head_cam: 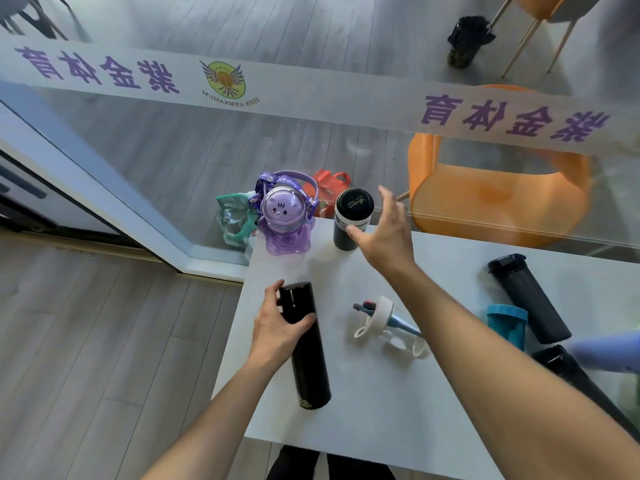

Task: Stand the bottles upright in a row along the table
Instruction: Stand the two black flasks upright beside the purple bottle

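White tabletop [363, 393] by a glass wall: the left hand [277, 323] wraps its fingers [304, 320] round the cap end of a tall glossy black flask [304, 344] lying flat, while the right hand [388, 233] hovers spread beside the upright dark white-banded tumbler [351, 220]. Best to pivot the flask on its base, then set it just beside that tumbler and the purple cartoon bottle [285, 220], in line.

Surroundings seen beyond and beside the white table [381, 403]

A glass wall [173, 161] is seen past both hands, crossed by a white banner [311, 95] printed with purple characters and a round winged logo [224, 80]. Behind the glass, beyond the right hand, an orange chair [498, 202] is placed; further off, a dark bin [465, 39] is set by thin chair legs [523, 39]. Just beyond the left hand, a red bag [327, 188] and a teal packet [232, 220] are seen. Grey plank flooring [86, 341] is spread left of the left hand.
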Demonstrator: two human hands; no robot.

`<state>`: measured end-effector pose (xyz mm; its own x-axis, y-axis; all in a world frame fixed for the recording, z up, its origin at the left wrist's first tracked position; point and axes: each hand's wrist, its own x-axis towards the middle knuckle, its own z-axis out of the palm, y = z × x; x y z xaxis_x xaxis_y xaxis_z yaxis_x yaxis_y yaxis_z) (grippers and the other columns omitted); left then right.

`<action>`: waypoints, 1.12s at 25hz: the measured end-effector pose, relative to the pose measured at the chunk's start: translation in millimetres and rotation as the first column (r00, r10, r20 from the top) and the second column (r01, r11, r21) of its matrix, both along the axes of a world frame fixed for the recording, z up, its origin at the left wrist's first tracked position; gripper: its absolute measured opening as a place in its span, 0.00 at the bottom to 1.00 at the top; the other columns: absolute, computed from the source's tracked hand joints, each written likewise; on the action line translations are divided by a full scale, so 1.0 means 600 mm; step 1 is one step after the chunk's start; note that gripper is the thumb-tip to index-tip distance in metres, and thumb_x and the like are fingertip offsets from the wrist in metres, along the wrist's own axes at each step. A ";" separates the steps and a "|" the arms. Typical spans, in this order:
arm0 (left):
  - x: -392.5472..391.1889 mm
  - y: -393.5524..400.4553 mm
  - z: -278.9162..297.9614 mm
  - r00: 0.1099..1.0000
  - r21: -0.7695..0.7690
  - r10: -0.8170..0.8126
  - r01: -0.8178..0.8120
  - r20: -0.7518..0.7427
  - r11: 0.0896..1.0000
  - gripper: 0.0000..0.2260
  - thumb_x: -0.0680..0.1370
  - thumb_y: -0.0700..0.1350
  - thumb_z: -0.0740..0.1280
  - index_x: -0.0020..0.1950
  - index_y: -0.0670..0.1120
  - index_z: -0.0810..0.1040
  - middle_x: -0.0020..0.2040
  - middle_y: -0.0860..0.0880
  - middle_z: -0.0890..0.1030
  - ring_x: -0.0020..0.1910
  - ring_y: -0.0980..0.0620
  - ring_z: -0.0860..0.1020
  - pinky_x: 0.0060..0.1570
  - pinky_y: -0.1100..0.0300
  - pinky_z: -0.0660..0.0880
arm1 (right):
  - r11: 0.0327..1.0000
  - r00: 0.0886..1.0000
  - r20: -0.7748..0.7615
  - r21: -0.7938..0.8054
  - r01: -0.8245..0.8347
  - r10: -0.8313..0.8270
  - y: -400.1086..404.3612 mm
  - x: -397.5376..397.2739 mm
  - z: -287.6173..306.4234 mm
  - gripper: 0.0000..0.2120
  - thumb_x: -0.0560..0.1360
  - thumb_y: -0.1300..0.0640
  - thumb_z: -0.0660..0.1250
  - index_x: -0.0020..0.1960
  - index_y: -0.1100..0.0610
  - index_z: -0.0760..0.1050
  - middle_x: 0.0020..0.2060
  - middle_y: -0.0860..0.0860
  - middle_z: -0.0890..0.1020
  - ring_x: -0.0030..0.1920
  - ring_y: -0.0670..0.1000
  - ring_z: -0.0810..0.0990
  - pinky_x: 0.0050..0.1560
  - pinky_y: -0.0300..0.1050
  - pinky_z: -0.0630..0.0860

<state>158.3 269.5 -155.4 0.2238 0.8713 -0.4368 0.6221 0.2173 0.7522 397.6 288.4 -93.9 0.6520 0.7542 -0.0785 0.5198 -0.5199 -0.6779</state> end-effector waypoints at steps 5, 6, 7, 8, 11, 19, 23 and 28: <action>0.015 0.007 0.054 0.988 0.171 -0.039 0.013 0.148 0.985 0.39 0.64 0.47 0.80 0.71 0.56 0.67 0.58 0.56 0.79 0.55 0.58 0.79 0.55 0.57 0.80 | 0.968 0.988 -0.054 -0.203 -0.151 0.143 0.086 0.022 -0.018 0.44 0.67 0.49 0.77 0.76 0.48 0.58 0.67 0.57 0.69 0.67 0.61 0.73 0.67 0.56 0.72; 0.015 0.009 0.060 0.985 0.184 -0.035 0.003 0.169 0.983 0.36 0.63 0.45 0.80 0.68 0.55 0.70 0.57 0.58 0.79 0.54 0.60 0.79 0.54 0.57 0.80 | 0.971 0.988 -0.078 -0.191 -0.145 0.132 0.085 0.023 -0.025 0.42 0.67 0.50 0.77 0.75 0.48 0.59 0.65 0.57 0.70 0.65 0.61 0.74 0.65 0.56 0.73; 0.015 0.009 0.066 0.984 0.191 -0.033 0.000 0.173 0.982 0.35 0.64 0.44 0.81 0.67 0.55 0.71 0.55 0.61 0.79 0.54 0.63 0.79 0.53 0.59 0.80 | 0.975 0.989 -0.078 -0.178 -0.136 0.124 0.081 0.024 -0.030 0.40 0.68 0.51 0.77 0.74 0.48 0.60 0.64 0.57 0.71 0.64 0.61 0.75 0.65 0.56 0.74; 0.017 0.010 0.072 0.985 0.197 -0.034 0.000 0.170 0.980 0.33 0.64 0.43 0.81 0.65 0.54 0.72 0.54 0.63 0.78 0.53 0.66 0.78 0.53 0.61 0.80 | 0.976 0.990 -0.061 -0.173 -0.134 0.125 0.078 0.026 -0.033 0.40 0.68 0.51 0.77 0.74 0.48 0.61 0.63 0.57 0.71 0.64 0.61 0.75 0.64 0.56 0.74; 0.021 0.008 0.083 0.981 0.224 -0.061 0.018 0.185 0.975 0.33 0.64 0.41 0.81 0.64 0.55 0.71 0.54 0.67 0.77 0.53 0.68 0.76 0.51 0.69 0.78 | 0.976 0.990 -0.042 -0.169 -0.138 0.133 0.072 0.030 -0.035 0.42 0.67 0.49 0.78 0.75 0.47 0.60 0.63 0.57 0.72 0.64 0.61 0.75 0.64 0.55 0.74; 0.033 0.002 0.099 0.969 0.245 -0.114 0.058 0.219 0.968 0.33 0.64 0.41 0.80 0.63 0.59 0.70 0.55 0.63 0.79 0.53 0.65 0.78 0.54 0.65 0.78 | 0.990 0.989 -0.114 0.113 -0.079 0.092 -0.056 -0.031 0.004 0.29 0.74 0.46 0.69 0.72 0.52 0.66 0.65 0.54 0.75 0.66 0.55 0.74 0.66 0.52 0.72; 0.060 0.008 0.121 0.937 0.271 -0.172 0.089 0.303 0.958 0.30 0.65 0.44 0.81 0.62 0.56 0.71 0.55 0.61 0.80 0.53 0.64 0.79 0.53 0.66 0.77 | 0.950 0.863 -0.399 0.174 -0.261 0.310 -0.145 -0.079 0.048 0.28 0.71 0.44 0.75 0.68 0.45 0.71 0.62 0.43 0.79 0.62 0.43 0.77 0.63 0.42 0.74; 0.130 0.009 0.158 0.846 0.377 -0.397 0.259 0.355 0.889 0.27 0.66 0.41 0.77 0.61 0.55 0.73 0.56 0.57 0.80 0.56 0.56 0.79 0.55 0.61 0.78 | 0.964 0.920 -0.343 0.243 -0.109 0.191 -0.163 -0.040 0.093 0.29 0.64 0.53 0.81 0.61 0.45 0.75 0.54 0.41 0.83 0.55 0.44 0.81 0.60 0.44 0.77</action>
